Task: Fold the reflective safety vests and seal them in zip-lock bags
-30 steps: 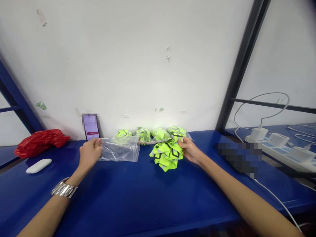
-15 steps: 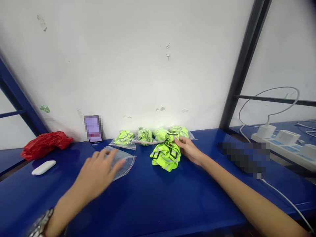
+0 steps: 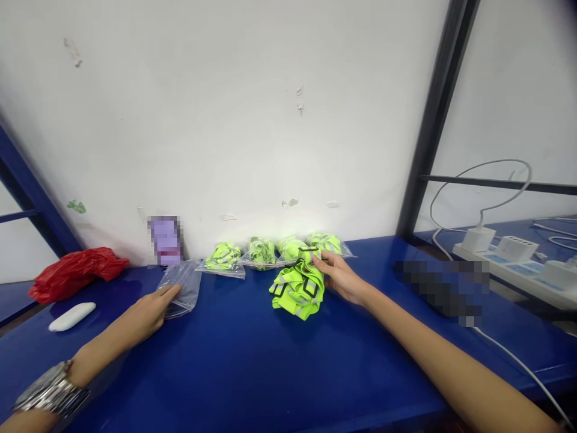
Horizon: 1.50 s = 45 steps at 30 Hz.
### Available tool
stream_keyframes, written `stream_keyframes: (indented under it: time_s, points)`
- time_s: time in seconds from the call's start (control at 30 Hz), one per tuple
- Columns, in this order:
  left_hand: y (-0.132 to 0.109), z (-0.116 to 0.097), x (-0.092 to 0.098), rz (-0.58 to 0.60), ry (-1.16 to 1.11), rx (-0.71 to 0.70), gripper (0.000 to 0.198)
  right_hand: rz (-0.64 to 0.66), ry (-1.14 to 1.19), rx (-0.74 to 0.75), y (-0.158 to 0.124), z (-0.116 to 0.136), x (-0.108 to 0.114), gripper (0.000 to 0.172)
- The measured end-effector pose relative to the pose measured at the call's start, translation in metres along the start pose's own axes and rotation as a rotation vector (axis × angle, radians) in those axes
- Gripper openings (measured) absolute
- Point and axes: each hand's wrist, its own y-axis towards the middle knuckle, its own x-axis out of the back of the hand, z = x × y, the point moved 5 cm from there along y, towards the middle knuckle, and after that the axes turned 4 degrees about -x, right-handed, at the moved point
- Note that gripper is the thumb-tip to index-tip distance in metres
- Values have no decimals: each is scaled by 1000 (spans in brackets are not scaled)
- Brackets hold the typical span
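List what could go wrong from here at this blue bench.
The loose hi-vis vest touched by the right hand sits against the bagged vests, so tugging it might knock them. The clear plastic bag under the left hand could slip on the glossy bench.

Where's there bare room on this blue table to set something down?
Open blue tabletop runs in front of the loose neon vest and between it and the left hand. It's crowded along the wall, where bagged vests sit close together.
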Motion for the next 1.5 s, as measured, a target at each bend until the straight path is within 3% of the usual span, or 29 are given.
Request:
stream_keyframes:
  time_s: [0.1, 0.17, 0.23, 0.3, 0.4, 0.47, 0.53, 0.6, 0.67, 0.77, 0.9, 1.03, 1.13, 1.27, 1.33, 1.43, 1.5]
  points:
    - [21, -9, -10, 143, -32, -108, 36, 18, 51, 31, 1, -2, -1, 40]
    - [31, -9, -9, 159, -10, -128, 33, 13, 89, 49, 1, 0, -1, 41]
    - [34, -11, 1, 84, 21, -127, 34, 9, 129, 73, 0, 4, -2, 44]
    - [31, -22, 18, -67, 47, -138, 37, 26, 178, 119, -2, 11, -7, 44]
    - [22, -71, 46, -303, -31, -229, 31, 58, 265, 200, -7, 23, -19, 42]
    - [19, -115, 57, -350, -149, -277, 32, 58, 310, 237, -10, 28, -29, 40]
    - [23, -158, 57, -269, -243, -306, 48, 47, 311, 252, -14, 30, -37, 38]
    - [30, -190, 48, -144, -276, -375, 78, 37, 279, 263, -16, 32, -41, 38]
    - [38, -206, 39, -43, -348, -431, 73, 9, 257, 274, -15, 35, -39, 41]
    - [45, -196, 32, -11, -436, -370, 39, -123, 296, 303, -12, 40, -18, 41]
    - [41, -166, 32, -19, -635, -222, 31, -281, 405, 252, -7, 40, 14, 31]
    - [33, -141, 27, -25, -937, -71, 28, -220, 463, 83, -3, 30, 19, 21]
    - [30, -127, 19, 33, -993, -2, 28, -195, 403, 24, -1, 25, 16, 23]
    - [30, -112, 24, -143, -927, 49, 33, -237, 217, 51, 0, 28, 22, 47]
    - [31, -109, 29, -216, -904, 60, 33, -255, -10, 66, -1, 33, 28, 55]
    - [35, -109, 36, -277, -820, 53, 32, -333, -341, 168, -7, 50, 32, 46]
    - [38, -110, 42, -315, -703, 54, 32, -358, -476, 278, -18, 63, 22, 35]
